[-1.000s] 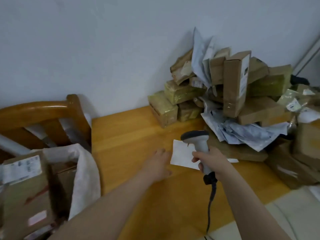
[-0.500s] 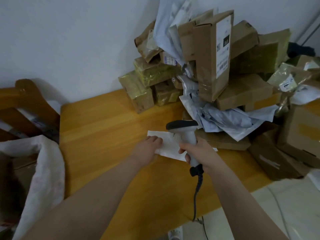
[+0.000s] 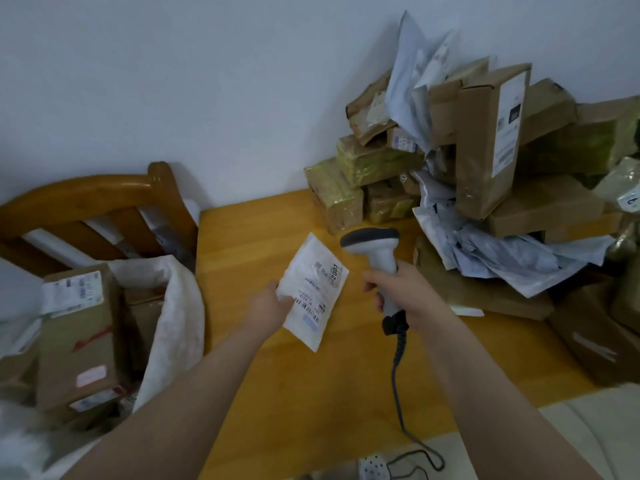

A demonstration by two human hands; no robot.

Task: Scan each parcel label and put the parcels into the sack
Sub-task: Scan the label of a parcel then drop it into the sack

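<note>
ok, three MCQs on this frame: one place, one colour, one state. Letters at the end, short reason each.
1. Where is the sack?
A) in the middle of the tabletop
B) off the table's left edge, by the wooden chair
C) at the table's right edge

2. What colour is the flat parcel in the left hand?
A) black
B) brown
C) white

3. What is the right hand doing?
A) gripping the scanner
B) lying flat on the table
C) hanging empty

B: its white rim shows left of the tabletop, beside the chair.
C: white wrap with a printed label.
A: fingers curl round the scanner's handle.
</note>
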